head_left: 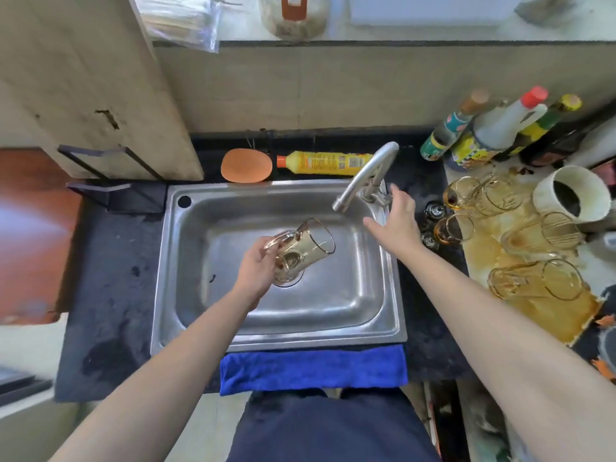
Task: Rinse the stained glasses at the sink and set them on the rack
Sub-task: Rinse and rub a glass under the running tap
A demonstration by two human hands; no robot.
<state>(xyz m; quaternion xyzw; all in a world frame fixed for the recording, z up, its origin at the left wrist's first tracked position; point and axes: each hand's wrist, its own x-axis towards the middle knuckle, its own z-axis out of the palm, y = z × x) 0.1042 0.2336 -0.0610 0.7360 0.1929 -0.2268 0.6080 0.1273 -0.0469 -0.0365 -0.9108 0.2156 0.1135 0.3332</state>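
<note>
My left hand (258, 265) grips an amber glass mug (305, 248) by its handle, tilted on its side over the steel sink (186, 271), mouth pointing right. My right hand (398, 220) is spread open beside the base of the curved faucet (365, 176), fingertips near its handle, holding nothing. No water shows at the spout. Several stained amber glasses (536, 281) lie on their sides on a wet, brown-stained mat at the right. A black wire rack (110, 181) stands left of the sink.
An orange sponge (246, 165) and a yellow detergent bottle (325, 163) lie behind the sink. Sauce bottles (493, 128) and a white cup (573, 193) crowd the right counter. A blue cloth (313, 370) hangs over the front edge. A wooden board (90, 81) leans at the left.
</note>
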